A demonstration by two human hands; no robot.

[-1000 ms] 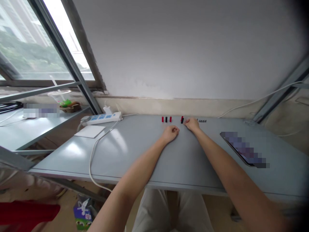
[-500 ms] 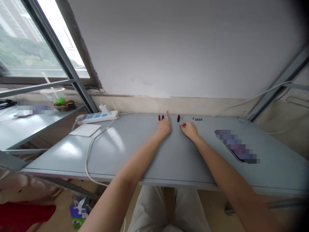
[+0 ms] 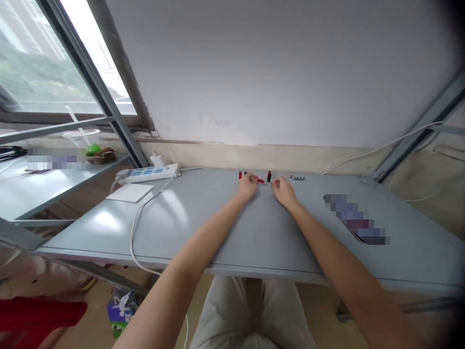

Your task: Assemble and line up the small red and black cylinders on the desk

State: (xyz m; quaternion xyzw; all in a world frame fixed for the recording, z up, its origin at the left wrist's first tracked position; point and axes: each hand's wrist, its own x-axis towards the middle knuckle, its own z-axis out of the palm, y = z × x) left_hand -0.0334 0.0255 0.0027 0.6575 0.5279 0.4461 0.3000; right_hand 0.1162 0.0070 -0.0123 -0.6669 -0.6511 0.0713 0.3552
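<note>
My left hand (image 3: 248,187) is closed on a slim red rod (image 3: 259,180), whose end points right toward my other hand. What kind of part it is cannot be made out. Just to the right, my right hand (image 3: 285,191) has its fingertips pinched together; anything between them is too small to name. Behind the left hand, a short red cylinder (image 3: 240,175) and a black one (image 3: 245,173), partly hidden, stand close together. A red and black pair of small cylinders (image 3: 269,177) sits between and beyond the hands. Several small grey pieces (image 3: 299,179) form a row at the right.
A phone-like slab (image 3: 358,220), blurred out, lies on the grey table (image 3: 232,242) at right. A white power strip (image 3: 148,173), a white flat square (image 3: 130,193) and a loose white cable (image 3: 135,228) occupy the left side. The wall (image 3: 272,72) rises behind.
My left hand has gone from a raised, pointing index finger to a closed grip on the red rod. My right hand has shifted slightly, still pinched.
</note>
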